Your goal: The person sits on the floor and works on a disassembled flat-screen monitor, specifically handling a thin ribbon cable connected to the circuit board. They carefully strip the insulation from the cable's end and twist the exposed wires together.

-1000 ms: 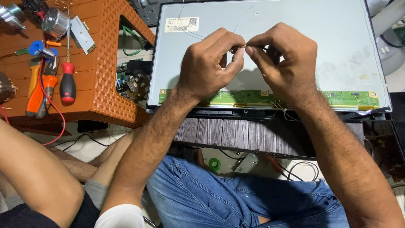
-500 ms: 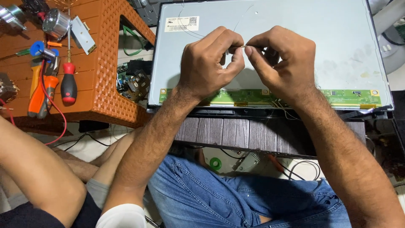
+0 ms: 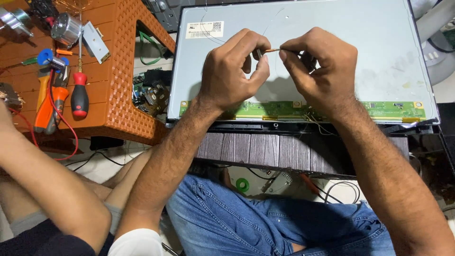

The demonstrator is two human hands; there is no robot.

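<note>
Orange plastic stool (image 3: 124,90), pale floor (image 3: 102,163)

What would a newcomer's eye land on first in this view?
First, the left hand and right hand meeting at centre, pinching a thin copper wire between their fingertips above the grey back of a flat screen panel. Next, the green circuit strip along the panel's near edge, and the orange stool on the left holding a red-handled screwdriver.
</note>
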